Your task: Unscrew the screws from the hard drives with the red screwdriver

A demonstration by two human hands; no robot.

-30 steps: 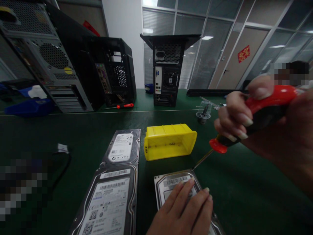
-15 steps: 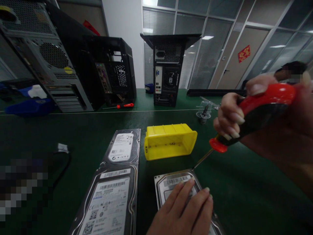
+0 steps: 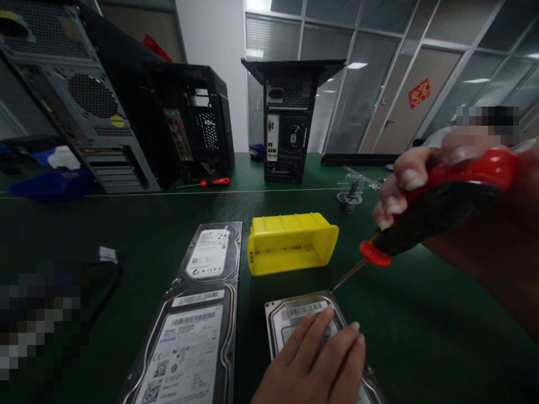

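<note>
My left hand (image 3: 314, 362) lies flat, fingers stretched out, on top of a hard drive (image 3: 290, 314) at the bottom middle, pressing it onto the green mat. My right hand (image 3: 463, 219) is wrapped round the red and black handle of a screwdriver (image 3: 425, 216). The screwdriver's metal tip touches the far right corner of that drive. Two more hard drives lie to the left: a near one (image 3: 185, 348) and a farther one (image 3: 213, 252).
A yellow plastic bin (image 3: 290, 241) lies on its side just behind the drive. Three open computer cases (image 3: 290, 120) stand along the back of the green table (image 3: 421, 325). A second red screwdriver (image 3: 214, 182), a small clear cup (image 3: 351, 196) and a black cable (image 3: 107, 280) lie around.
My right hand's fingers have shifted round the screwdriver handle, turning it. The tip stays on the drive's corner and my left hand has not moved.
</note>
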